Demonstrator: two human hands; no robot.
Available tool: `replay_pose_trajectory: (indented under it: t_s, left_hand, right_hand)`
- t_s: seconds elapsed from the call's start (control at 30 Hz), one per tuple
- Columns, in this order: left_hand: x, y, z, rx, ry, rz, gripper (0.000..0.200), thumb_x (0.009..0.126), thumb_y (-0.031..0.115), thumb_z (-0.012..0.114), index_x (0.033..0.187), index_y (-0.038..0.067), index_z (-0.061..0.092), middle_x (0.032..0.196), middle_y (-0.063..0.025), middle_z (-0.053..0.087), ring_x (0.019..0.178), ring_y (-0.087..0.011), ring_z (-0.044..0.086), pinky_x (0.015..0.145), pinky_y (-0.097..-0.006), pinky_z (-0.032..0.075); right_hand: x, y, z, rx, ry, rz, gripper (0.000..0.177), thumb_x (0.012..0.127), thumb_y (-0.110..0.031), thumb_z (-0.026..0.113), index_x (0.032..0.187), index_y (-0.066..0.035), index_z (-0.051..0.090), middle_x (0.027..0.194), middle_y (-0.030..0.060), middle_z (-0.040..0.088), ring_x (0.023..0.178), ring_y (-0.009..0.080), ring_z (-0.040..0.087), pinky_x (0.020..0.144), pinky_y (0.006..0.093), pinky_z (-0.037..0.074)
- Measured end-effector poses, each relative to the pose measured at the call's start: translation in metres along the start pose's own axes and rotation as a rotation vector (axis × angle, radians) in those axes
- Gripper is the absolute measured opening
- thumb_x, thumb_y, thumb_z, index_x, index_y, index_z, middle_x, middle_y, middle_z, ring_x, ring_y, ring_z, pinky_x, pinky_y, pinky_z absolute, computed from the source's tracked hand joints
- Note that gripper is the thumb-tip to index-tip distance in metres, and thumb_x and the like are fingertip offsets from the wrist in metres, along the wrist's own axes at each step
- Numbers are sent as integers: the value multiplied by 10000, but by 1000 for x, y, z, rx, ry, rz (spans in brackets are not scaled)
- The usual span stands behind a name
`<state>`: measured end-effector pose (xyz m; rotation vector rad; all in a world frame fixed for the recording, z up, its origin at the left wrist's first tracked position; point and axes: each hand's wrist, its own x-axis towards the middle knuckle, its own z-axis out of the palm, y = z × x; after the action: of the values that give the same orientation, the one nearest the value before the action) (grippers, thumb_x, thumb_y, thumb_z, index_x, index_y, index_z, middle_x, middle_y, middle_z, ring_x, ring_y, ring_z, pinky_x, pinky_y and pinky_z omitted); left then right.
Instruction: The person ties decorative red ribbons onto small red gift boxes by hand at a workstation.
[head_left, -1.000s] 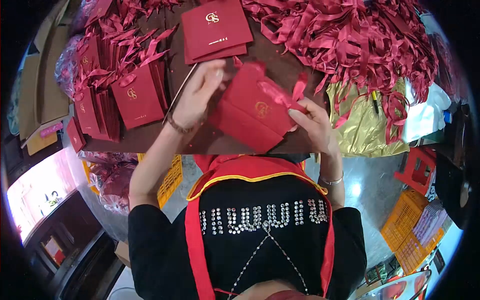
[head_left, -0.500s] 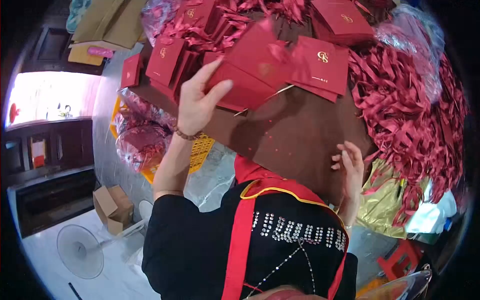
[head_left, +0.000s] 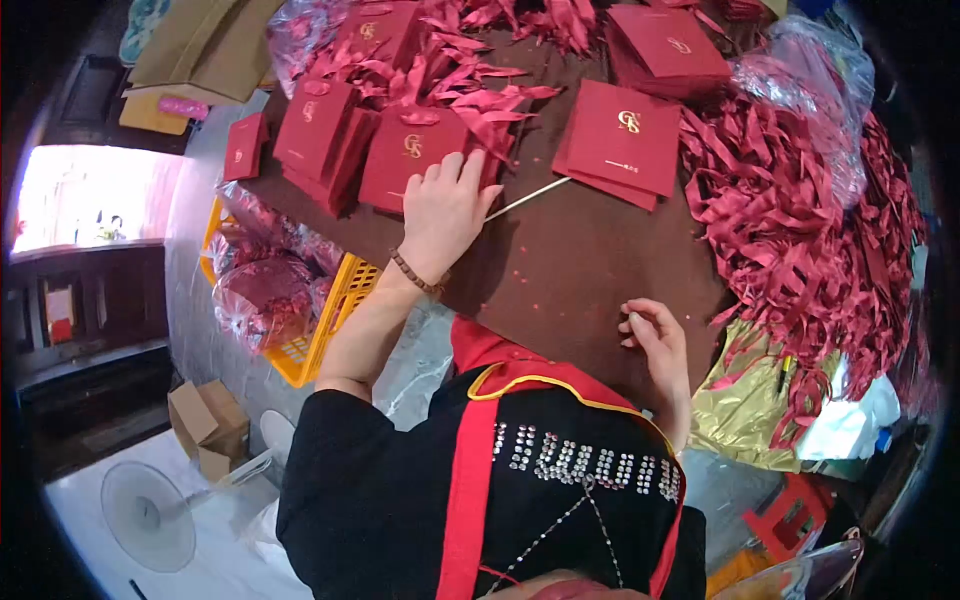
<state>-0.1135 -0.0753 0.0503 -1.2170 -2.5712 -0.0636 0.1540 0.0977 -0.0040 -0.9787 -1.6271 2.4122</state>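
We see a brown worktable (head_left: 590, 260). At lower left, a yellow plastic crate (head_left: 345, 290) holds clear plastic bags (head_left: 265, 305) with dark red contents. Upper left of centre, a red gift bag (head_left: 397, 155) lies beside others, our left hand (head_left: 445, 212) on its lower right corner; we cannot tell whether it grips. We'd press flat and square the edges. Right of centre, our right hand (head_left: 655, 345) curls loosely, holding nothing.
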Motion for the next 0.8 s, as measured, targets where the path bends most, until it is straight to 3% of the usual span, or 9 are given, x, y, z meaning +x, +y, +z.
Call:
replay_pose_trajectory:
  t_s: [0.03, 0.2, 0.33, 0.43, 0.5, 0.6, 0.67, 0.73, 0.8]
  left_hand:
    - [5, 7, 6, -130, 123, 98, 398, 806, 321, 625, 1107, 71, 550, 911, -83, 566, 768, -233, 581, 644, -380, 463]
    - [37, 71, 29, -513, 91, 229, 407, 828, 336, 600, 1101, 39, 546, 924, -104, 580, 826, -268, 578, 683, -414, 469]
    - [82, 88, 56, -222, 42, 47, 690, 802, 508, 587, 1270, 27, 430, 938, -155, 574, 832, -328, 584, 656, -427, 475]
    - [99, 92, 61, -316, -96, -10, 864, 734, 501, 675, 1363, 38, 306, 981, -181, 558, 852, -352, 587, 669, -439, 483]
    - [102, 93, 63, -503, -220, -139, 981, 711, 426, 731, 1425, 71, 159, 1129, -248, 514, 994, -404, 555, 789, -463, 480]
    - [99, 93, 65, -623, -211, -200, 1044, 667, 294, 791, 1430, 83, 111, 1184, -250, 482, 1025, -424, 536, 826, -460, 466]
    - [95, 90, 77, -693, -9, -145, 983, 641, 140, 802, 1412, 78, 195, 1000, -190, 573, 938, -339, 578, 785, -401, 466]
    - [92, 87, 71, -926, -140, -335, 907, 646, 66, 782, 1384, 45, 254, 832, -104, 579, 789, -210, 582, 716, -322, 469]
    - [85, 77, 92, -1299, -124, -238, 777, 708, -5, 714, 1359, 23, 291, 782, -13, 546, 710, -92, 529, 643, -235, 448]
  right_hand:
    - [-1, 0, 0, 5, -1, 19, 213, 907, -107, 540, 1106, -34, 562, 1050, 44, 602, 867, 97, 575, 725, 226, 466]
    - [-6, -3, 4, -33, -3, 59, 229, 907, -124, 560, 1115, -28, 554, 1061, 39, 603, 884, 101, 572, 736, 229, 470]
    - [-11, 4, 4, 2, -33, -9, 260, 906, -160, 571, 1134, -35, 557, 1004, 7, 598, 890, 86, 570, 754, 235, 471]
    - [-15, 11, 0, -8, -52, -9, 264, 905, -162, 569, 1142, -46, 558, 1016, 3, 596, 898, 85, 566, 753, 234, 467]
    - [-16, 14, -3, 2, -41, -9, 266, 906, -165, 568, 1144, -46, 557, 1017, 5, 597, 899, 86, 566, 753, 236, 467]
    - [-18, 13, -4, 13, -25, -2, 262, 907, -158, 565, 1143, -43, 553, 1041, 22, 597, 901, 96, 570, 752, 240, 471]
    - [-17, 13, -6, 15, -12, 7, 257, 909, -149, 562, 1140, -38, 550, 1065, 37, 595, 902, 105, 574, 751, 243, 475]
    - [-15, 14, -5, 8, -45, -1, 252, 913, -151, 557, 1139, -40, 550, 1072, 37, 594, 898, 103, 574, 747, 242, 475]
    - [-16, 8, -1, 45, 0, 19, 256, 910, -149, 563, 1143, -42, 544, 1058, 33, 589, 895, 100, 571, 745, 239, 472]
